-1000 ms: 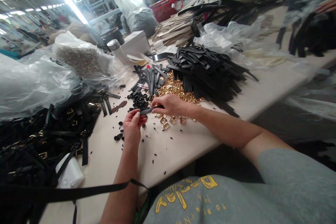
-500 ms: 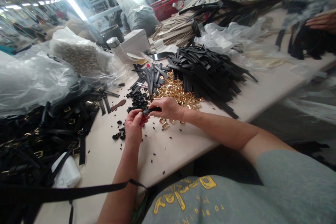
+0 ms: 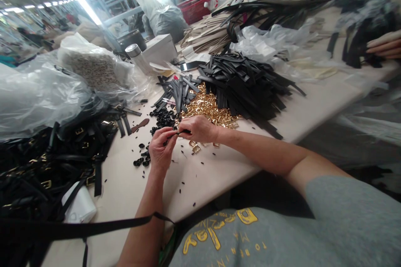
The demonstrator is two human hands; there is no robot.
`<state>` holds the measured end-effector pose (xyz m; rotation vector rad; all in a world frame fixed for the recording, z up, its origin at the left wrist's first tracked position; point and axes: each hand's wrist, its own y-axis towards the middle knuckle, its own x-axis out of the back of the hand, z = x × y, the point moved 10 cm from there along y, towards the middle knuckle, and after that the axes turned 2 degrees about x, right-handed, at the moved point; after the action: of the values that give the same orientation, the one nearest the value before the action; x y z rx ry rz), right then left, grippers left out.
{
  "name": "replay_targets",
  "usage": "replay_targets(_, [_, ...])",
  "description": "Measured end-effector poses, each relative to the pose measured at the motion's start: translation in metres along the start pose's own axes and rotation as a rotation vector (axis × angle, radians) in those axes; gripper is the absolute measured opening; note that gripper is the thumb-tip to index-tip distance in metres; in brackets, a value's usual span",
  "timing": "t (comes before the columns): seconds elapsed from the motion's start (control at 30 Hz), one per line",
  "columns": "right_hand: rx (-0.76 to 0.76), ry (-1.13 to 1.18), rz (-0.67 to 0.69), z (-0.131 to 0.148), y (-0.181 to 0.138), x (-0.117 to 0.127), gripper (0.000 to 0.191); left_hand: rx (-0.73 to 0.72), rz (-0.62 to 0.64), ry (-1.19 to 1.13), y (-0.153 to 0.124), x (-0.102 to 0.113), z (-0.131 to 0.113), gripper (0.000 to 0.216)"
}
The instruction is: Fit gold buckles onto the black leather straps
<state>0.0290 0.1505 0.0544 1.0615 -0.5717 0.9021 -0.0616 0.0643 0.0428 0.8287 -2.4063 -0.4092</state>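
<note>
Both hands meet over the table, pinching a short black strap (image 3: pixel 184 131) between them. My left hand (image 3: pixel 161 147) is closed on its left end, thumb and fingers pressed together. Closed on the right end is my right hand (image 3: pixel 200 128), back of the hand up. Most of the strap is hidden by the fingers. Just behind the hands lie a heap of gold buckles (image 3: pixel 208 106) and a pile of small black loops (image 3: pixel 163 119). A few loose gold buckles (image 3: pixel 196 148) lie below my right hand.
A large pile of black straps (image 3: pixel 247 87) lies behind to the right, shorter straps (image 3: pixel 180 89) beside it. Buckled black straps (image 3: pixel 46 167) and plastic bags (image 3: pixel 37 96) fill the left. A phone (image 3: pixel 192 66) lies at the back. A co-worker's hand (image 3: pixel 385 46) is at far right.
The strap between my hands has been turned and is more covered by my fingers. My left fingers have closed further over it. One of the co-worker's hands has left the view.
</note>
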Motion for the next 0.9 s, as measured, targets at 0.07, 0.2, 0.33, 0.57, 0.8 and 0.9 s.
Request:
replay_targets(0.07, [0.001, -0.007, 0.023, 0.001, 0.000, -0.003, 0.014, -0.087, -0.011, 0.087, 0.000, 0.000, -0.010, 0.010])
replay_targets(0.2, [-0.019, -0.020, 0.037, -0.003, 0.001, -0.003, 0.012, -0.163, -0.078, 0.150, -0.002, 0.008, -0.028, 0.008])
replay_targets(0.33, [-0.071, -0.047, -0.032, -0.015, 0.003, 0.014, 0.013, -0.054, -0.135, -0.061, -0.003, 0.023, -0.024, 0.020])
replay_targets(0.57, [-0.013, -0.039, -0.094, -0.009, 0.003, 0.032, 0.013, 0.538, 0.003, -0.376, -0.012, -0.002, 0.055, 0.043])
replay_targets(0.8, [0.062, -0.107, -0.084, 0.006, -0.002, 0.020, 0.015, 0.689, -0.074, -0.598, -0.016, -0.013, 0.066, 0.039])
replay_targets(0.9, [0.091, -0.139, -0.078, 0.011, -0.004, 0.016, 0.022, 0.693, -0.041, -0.623, -0.018, -0.022, 0.061, 0.038])
